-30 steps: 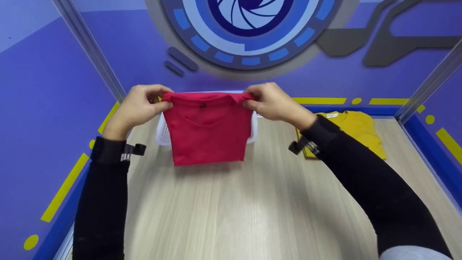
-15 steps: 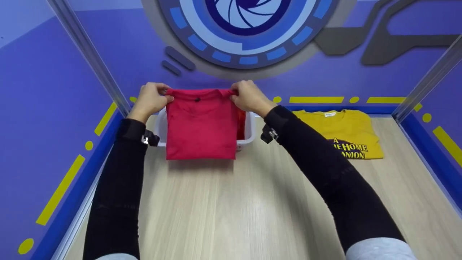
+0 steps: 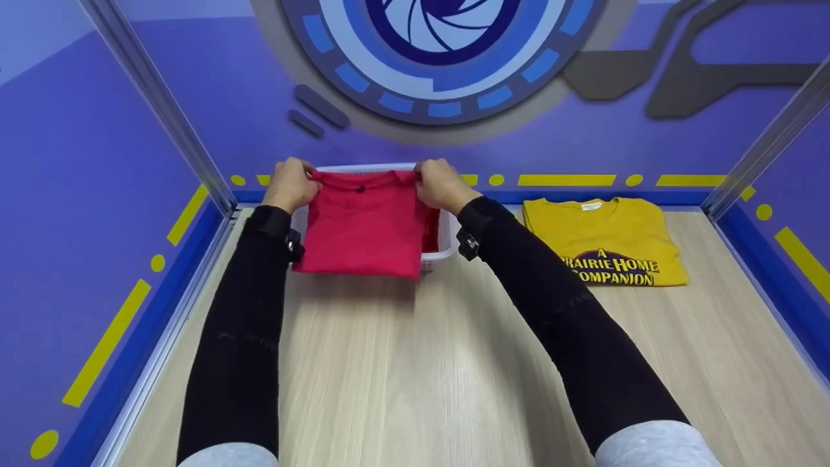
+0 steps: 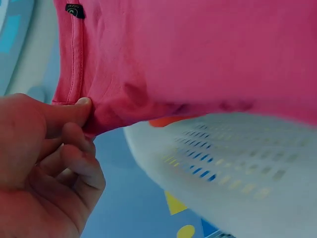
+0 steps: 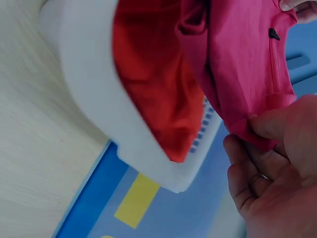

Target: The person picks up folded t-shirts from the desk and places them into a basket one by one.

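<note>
A folded pinkish-red T-shirt [image 3: 363, 224] hangs over a white plastic basket [image 3: 447, 243]. My left hand [image 3: 292, 185] pinches its left shoulder corner between thumb and fingers, as the left wrist view shows too. With the thumb on top, my right hand [image 5: 277, 158] pinches the opposite corner beside the collar. The shirt's lower edge reaches past the basket's near rim. Under it, an orange-red cloth [image 5: 153, 84] lies inside the basket, partly covered in the head view. A small black neck tag [image 4: 75, 10] shows at the collar.
To the right on the wood-grain table [image 3: 454, 363] lies a folded yellow T-shirt [image 3: 603, 233] with dark lettering. Behind the basket rises a blue-purple back wall [image 3: 519, 143]; side walls [image 3: 78, 214] flank the table.
Both hands have carried the red shirt slightly left, then lowered it over the basket. The hands have come closer together. More of the yellow shirt shows as the right arm shifted left.
</note>
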`<action>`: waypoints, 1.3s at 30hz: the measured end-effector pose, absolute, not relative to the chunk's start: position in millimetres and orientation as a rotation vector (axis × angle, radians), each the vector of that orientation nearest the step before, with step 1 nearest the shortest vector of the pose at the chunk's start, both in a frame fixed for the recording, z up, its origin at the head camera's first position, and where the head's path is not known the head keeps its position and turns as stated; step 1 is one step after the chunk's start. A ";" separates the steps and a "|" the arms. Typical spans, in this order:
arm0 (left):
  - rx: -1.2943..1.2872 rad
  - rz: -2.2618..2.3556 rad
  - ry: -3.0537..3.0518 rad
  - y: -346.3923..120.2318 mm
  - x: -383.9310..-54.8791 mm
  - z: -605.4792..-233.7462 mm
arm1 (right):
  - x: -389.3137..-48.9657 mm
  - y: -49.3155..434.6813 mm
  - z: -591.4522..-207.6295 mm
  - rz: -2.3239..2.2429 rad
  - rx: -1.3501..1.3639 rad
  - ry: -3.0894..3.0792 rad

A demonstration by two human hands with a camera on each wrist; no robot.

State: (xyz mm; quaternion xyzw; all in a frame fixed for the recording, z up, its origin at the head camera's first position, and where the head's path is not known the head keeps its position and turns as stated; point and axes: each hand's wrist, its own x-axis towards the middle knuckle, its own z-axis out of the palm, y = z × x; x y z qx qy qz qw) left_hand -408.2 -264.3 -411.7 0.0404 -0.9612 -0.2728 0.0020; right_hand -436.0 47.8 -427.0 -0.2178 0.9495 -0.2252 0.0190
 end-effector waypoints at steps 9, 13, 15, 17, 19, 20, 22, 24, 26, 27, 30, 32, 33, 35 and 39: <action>0.142 -0.850 -3.064 -262.0 -414.5 -426.0 | -442.6 48.4 -445.5 -0.534 -0.741 3.057; 0.193 -0.989 -3.061 -261.2 -418.9 -427.2 | -445.4 47.6 -451.0 -0.501 -0.702 3.087; 0.216 -1.046 -3.054 -260.9 -421.1 -427.9 | -446.4 46.6 -451.0 -0.501 -0.684 3.097; 0.237 -1.083 -3.043 -260.9 -422.3 -428.6 | -447.3 44.8 -450.4 -0.493 -0.679 3.103; 0.260 -1.080 -3.032 -260.6 -422.7 -429.4 | -448.3 43.1 -450.1 -0.487 -0.669 3.106; 0.272 -1.073 -3.024 -260.2 -422.9 -429.7 | -448.8 42.4 -450.1 -0.486 -0.659 3.110; 0.290 -1.060 -3.008 -259.4 -423.1 -430.0 | -449.8 41.3 -449.9 -0.493 -0.630 3.121; 0.296 -1.034 -3.005 -257.9 -423.5 -430.3 | -450.8 40.5 -449.8 -0.503 -0.596 3.135; 0.290 -1.012 -3.001 -255.5 -424.3 -430.8 | -451.6 40.5 -448.9 -0.506 -0.569 3.148; 0.290 -1.002 -2.999 -254.3 -424.6 -431.3 | -451.7 40.5 -448.3 -0.498 -0.560 3.154; 0.298 -0.981 -2.986 -250.8 -424.8 -433.9 | -452.2 40.6 -446.7 -0.429 -0.536 3.178; 0.293 -0.965 -2.977 -249.0 -424.8 -435.8 | -452.2 41.1 -445.5 -0.362 -0.520 3.191; 0.288 -0.962 -2.975 -248.2 -424.7 -436.7 | -452.0 41.5 -444.9 -0.324 -0.515 3.194; 0.257 -0.957 -2.984 -246.6 -424.3 -437.9 | -451.0 43.0 -444.6 -0.267 -0.517 3.192; 0.129 -0.921 -3.019 -241.4 -420.1 -436.5 | -445.4 45.2 -443.3 -0.228 -0.605 3.158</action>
